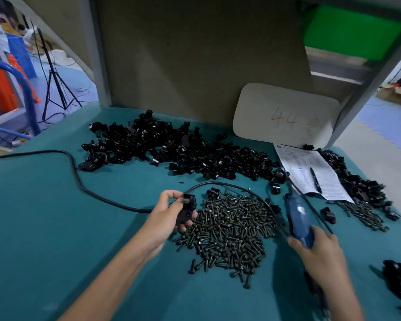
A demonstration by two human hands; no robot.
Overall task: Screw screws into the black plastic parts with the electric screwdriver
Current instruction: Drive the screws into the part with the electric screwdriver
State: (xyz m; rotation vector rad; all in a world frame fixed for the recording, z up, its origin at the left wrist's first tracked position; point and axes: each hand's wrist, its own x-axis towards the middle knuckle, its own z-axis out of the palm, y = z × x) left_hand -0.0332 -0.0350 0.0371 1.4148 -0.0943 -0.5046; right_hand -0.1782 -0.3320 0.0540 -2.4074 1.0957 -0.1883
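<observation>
the right hand [320, 253] is gripping the blurred blue electric screwdriver [299, 216], right of the screw heap [227, 232]. the left hand [164, 216] is clamping one black plastic part [187, 208] at the heap's left edge. farther back, more black parts [171, 147] are lying piled.

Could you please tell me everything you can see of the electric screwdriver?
The electric screwdriver is a slim tool with a blue, plastic-looking body, too blurred for fine detail. The right hand grips its rear end, fingers curled round it. It slants above the green table, beside the right edge of the screw pile, its dark tip pointing away toward the sheet of paper. A black cord curves in close to it; whether it joins the tool cannot be told.
</observation>
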